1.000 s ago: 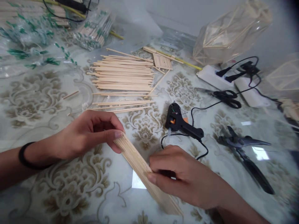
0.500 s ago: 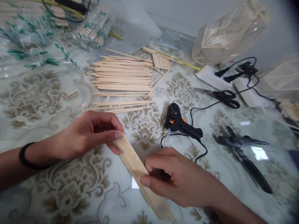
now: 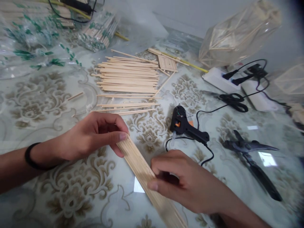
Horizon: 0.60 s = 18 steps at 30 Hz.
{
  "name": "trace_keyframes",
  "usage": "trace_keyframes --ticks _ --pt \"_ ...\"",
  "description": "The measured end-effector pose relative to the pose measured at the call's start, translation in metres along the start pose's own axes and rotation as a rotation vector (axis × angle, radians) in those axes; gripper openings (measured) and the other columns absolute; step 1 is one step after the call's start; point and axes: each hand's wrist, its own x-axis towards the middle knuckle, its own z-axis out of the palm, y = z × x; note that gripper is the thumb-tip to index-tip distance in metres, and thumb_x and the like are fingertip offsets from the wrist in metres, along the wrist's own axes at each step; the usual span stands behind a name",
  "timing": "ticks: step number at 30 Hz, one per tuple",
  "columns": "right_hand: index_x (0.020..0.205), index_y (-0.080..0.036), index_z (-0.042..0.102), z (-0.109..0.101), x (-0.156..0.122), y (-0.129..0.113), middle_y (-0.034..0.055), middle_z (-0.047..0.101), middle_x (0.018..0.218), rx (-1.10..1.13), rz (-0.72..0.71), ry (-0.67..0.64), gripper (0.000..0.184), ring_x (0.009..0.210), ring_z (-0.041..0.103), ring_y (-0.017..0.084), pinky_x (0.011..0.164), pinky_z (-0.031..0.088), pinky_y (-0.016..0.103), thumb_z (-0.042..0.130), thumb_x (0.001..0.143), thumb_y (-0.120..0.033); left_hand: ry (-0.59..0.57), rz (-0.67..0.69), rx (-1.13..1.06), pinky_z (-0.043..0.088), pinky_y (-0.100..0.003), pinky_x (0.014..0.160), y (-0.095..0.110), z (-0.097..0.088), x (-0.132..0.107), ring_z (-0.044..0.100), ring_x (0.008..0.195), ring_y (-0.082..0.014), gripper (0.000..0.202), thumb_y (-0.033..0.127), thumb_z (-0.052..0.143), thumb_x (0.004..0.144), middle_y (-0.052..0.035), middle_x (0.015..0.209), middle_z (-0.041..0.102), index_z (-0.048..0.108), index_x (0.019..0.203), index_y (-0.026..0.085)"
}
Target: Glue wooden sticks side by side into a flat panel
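Note:
A flat strip of wooden sticks (image 3: 139, 166), set side by side, slants from the middle of the view down to the bottom edge. My left hand (image 3: 99, 134) pinches its upper end, thumb on top and fingers beneath. Lower down, my right hand (image 3: 182, 182) grips the strip's right edge between thumb and curled fingers. Beyond my hands lies a pile of loose wooden sticks (image 3: 128, 75), with several single sticks in front of it. A black glue gun (image 3: 181, 122) rests just past my right hand.
Right of the glue gun are black-handled scissors (image 3: 234, 100) and pruning shears (image 3: 251, 158). A white power strip (image 3: 218, 79) with plugged cables sits behind. Plastic-wrapped stick frames (image 3: 237, 34) stand at the back right, and bagged sticks (image 3: 98, 30) lie at the back left.
The whole scene has shifted slightly to the right in the view. Both hands keep their hold on the strip, with hardly any other movement.

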Motion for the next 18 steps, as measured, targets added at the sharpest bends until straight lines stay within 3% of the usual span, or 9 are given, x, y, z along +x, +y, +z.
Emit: trace_keyframes --ticks 3,10,14,18 --pt "0.07 -0.024 0.043 0.002 0.0007 0.0015 -0.0101 0.038 0.057 0.068 0.026 -0.008 0.047 0.051 0.033 0.008 0.051 0.026 0.025 0.068 0.102 -0.047 -0.011 -0.015 0.017 0.069 -0.022 0.069 -0.0012 -0.001 -0.0004 0.08 0.074 -0.016 0.014 0.027 0.076 0.097 -0.0014 0.086 0.075 0.074 0.089 0.016" --pt "0.068 -0.025 0.028 0.0055 0.0055 -0.0018 -0.0099 0.023 0.058 -0.041 -0.029 0.014 0.045 0.048 0.026 0.008 0.048 0.021 0.026 0.056 0.104 -0.027 -0.052 -0.016 0.004 0.07 -0.026 0.07 -0.0011 0.002 -0.0013 0.08 0.078 -0.0185 0.015 0.027 0.076 0.097 -0.0025 0.085 0.075 0.073 0.087 0.016" --pt "0.067 -0.025 0.028 0.0049 0.007 -0.004 -0.0091 0.021 0.059 0.004 -0.017 0.027 0.045 0.049 0.027 0.008 0.049 0.022 0.027 0.053 0.105 -0.027 -0.064 -0.009 -0.029 0.071 -0.027 0.075 -0.0024 0.0023 -0.0013 0.08 0.08 -0.0183 0.013 0.025 0.075 0.097 -0.0025 0.086 0.075 0.074 0.088 0.016" --pt "0.068 -0.024 0.026 0.0045 0.0055 -0.0037 -0.0092 0.022 0.059 0.015 -0.013 0.042 0.047 0.049 0.027 0.008 0.049 0.022 0.028 0.053 0.106 -0.028 -0.056 -0.011 -0.047 0.07 -0.025 0.07 -0.003 0.002 -0.0011 0.079 0.076 -0.017 0.013 0.026 0.075 0.097 -0.0025 0.085 0.075 0.074 0.089 0.016"
